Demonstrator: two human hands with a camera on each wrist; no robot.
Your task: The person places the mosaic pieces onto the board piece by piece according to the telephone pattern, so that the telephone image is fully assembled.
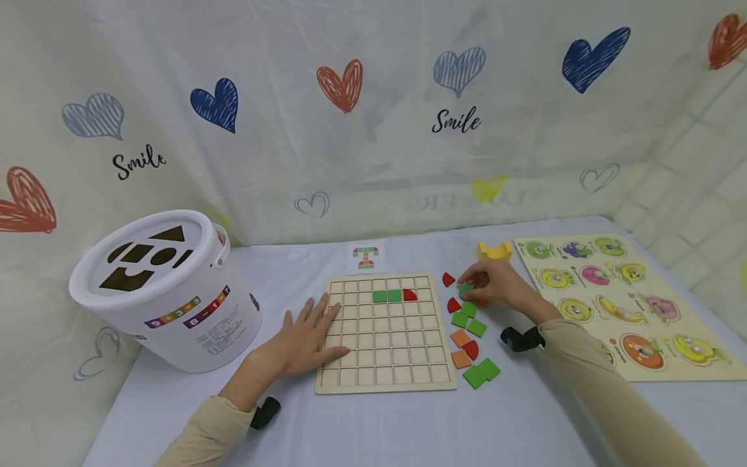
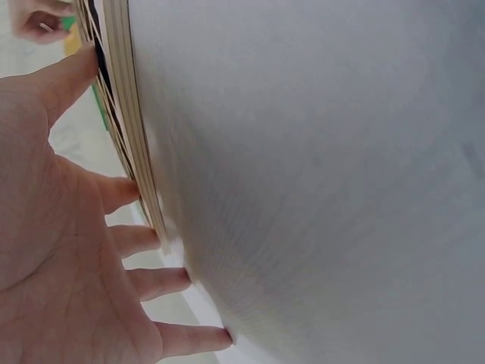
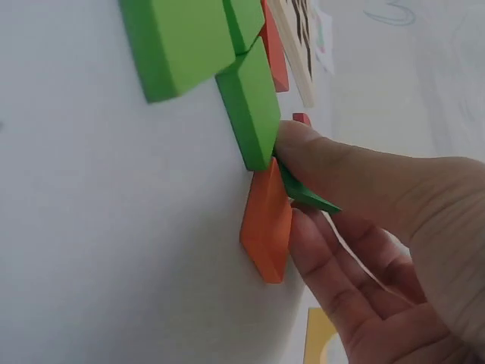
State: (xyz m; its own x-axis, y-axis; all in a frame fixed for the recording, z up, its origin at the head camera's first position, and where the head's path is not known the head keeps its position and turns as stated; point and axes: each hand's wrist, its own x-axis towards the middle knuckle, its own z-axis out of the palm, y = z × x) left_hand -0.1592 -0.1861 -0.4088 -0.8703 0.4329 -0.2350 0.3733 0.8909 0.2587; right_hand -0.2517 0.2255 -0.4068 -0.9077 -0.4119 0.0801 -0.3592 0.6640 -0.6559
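A wooden grid board (image 1: 382, 337) lies flat, with two green square tiles (image 1: 380, 296) and a red quarter-circle tile (image 1: 410, 295) side by side in one upper row. My left hand (image 1: 300, 340) rests on the board's left edge, fingers spread; in the left wrist view its fingertips press along the wooden edge. Right of the board, my right hand (image 1: 496, 285) pinches a green tile (image 3: 307, 189) between thumb and fingers, low over the cloth. An orange tile (image 3: 267, 227) and another green tile (image 3: 251, 106) lie right beside those fingertips in the right wrist view.
Several loose green, orange and red tiles (image 1: 461, 359) lie along the board's right side. A pattern card (image 1: 376, 264) lies behind the board. The white bucket (image 1: 233, 324) stands left, a yellow block (image 1: 487, 251) behind my right hand, and a fruit picture board (image 1: 636, 305) at right.
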